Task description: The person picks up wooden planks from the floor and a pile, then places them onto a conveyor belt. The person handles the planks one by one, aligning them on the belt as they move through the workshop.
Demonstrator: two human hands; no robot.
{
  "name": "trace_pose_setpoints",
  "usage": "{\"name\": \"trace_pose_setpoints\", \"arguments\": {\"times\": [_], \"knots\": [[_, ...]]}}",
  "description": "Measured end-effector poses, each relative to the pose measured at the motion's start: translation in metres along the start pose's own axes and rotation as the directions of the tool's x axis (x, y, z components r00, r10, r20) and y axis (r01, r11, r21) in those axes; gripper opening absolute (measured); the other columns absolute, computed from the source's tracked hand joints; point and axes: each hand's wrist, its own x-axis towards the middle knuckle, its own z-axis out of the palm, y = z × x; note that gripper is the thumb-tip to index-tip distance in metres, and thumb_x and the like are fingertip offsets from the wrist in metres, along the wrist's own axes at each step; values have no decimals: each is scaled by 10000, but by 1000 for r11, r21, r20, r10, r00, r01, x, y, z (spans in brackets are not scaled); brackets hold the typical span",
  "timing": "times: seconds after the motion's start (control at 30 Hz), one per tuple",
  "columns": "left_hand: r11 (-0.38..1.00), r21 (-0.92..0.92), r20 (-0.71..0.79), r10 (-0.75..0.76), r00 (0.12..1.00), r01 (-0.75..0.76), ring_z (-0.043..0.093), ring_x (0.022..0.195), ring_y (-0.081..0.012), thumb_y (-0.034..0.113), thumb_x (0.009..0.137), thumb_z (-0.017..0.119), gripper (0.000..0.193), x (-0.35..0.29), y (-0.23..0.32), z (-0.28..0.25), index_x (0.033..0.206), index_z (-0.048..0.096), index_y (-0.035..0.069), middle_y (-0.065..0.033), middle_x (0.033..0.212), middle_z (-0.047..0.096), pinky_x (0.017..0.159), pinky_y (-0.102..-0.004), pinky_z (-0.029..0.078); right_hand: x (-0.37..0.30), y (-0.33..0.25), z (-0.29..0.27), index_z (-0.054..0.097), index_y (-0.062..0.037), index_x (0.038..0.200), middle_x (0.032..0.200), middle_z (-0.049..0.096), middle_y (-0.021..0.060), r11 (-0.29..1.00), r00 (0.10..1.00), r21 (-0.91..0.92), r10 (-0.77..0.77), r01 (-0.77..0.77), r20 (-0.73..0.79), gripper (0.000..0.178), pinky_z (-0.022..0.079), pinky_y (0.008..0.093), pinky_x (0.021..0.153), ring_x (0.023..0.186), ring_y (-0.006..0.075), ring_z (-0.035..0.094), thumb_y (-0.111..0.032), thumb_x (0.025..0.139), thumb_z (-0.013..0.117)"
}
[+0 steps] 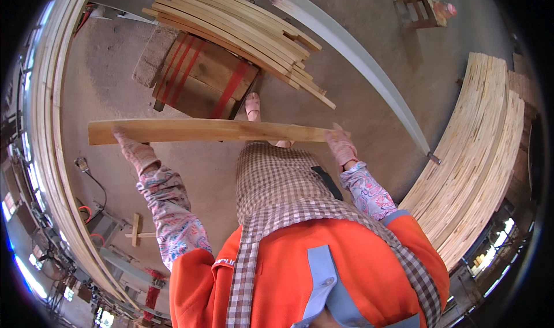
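Note:
A long wooden board [231,130] stretches across in front of me at about waist height, held level. Near its left end, my left hand [137,152], in a pink glove, is closed on the lower edge. Toward the other end, my right hand [342,146], gloved the same way, grips the board too. Just beyond it stands a wooden block or box [210,71] with red stripes. Several loose wooden strips [231,31] lie piled across the top of that box. The undersides of both hands' grips are partly hidden.
A large stack of boards [467,160] stands at my right. Long planks [49,126] run along my left side. A pale metal beam [358,54] crosses at the far right, and a small wooden stool [419,9] is beyond it. A cable [98,184] hangs at left.

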Motion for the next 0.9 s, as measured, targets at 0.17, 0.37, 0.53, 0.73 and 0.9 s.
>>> {"name": "trace_pose_setpoints", "arguments": {"times": [0.17,0.37,0.53,0.73,0.9], "knots": [[986,91,35,137,990,-140,520,1201,-283,566,891,583,721,47,15,-19,1403,449,77,-130,1381,503,998,-468,438,-19,89,49,322,-96,1462,1311,480,209,390,827,822,538,-414,161,807,470,427,948,1161,349,515,-557,854,586],[244,719,520,432,737,-650,549,1190,-311,526,913,515,654,168,-19,-72,1388,439,84,-109,1385,511,999,-477,455,14,46,49,255,-76,1477,1190,500,172,-360,833,933,512,-13,210,987,549,455,833,972,322,606,-705,798,601],[300,722,496,403,769,-624,561,1176,-296,467,848,630,683,173,-14,-30,1385,438,90,-118,1367,523,985,-456,473,27,30,21,283,-63,1459,1378,413,179,-453,782,853,617,257,92,990,425,526,1011,1259,341,442,-737,793,571],[964,221,234,92,968,-145,584,1125,-303,532,837,649,770,142,-28,14,1407,405,75,-134,1328,540,949,-456,494,30,23,11,438,-126,1382,1365,496,88,-457,657,848,731,267,186,523,401,457,1061,1266,255,467,-482,1001,403],[982,176,71,-84,994,71,605,1077,-310,570,805,686,879,128,-37,53,1426,353,44,-164,1295,549,921,-455,510,10,23,29,424,-127,1392,1374,490,90,-374,496,915,830,152,256,528,399,453,1063,1270,255,466,-479,999,405]]}}
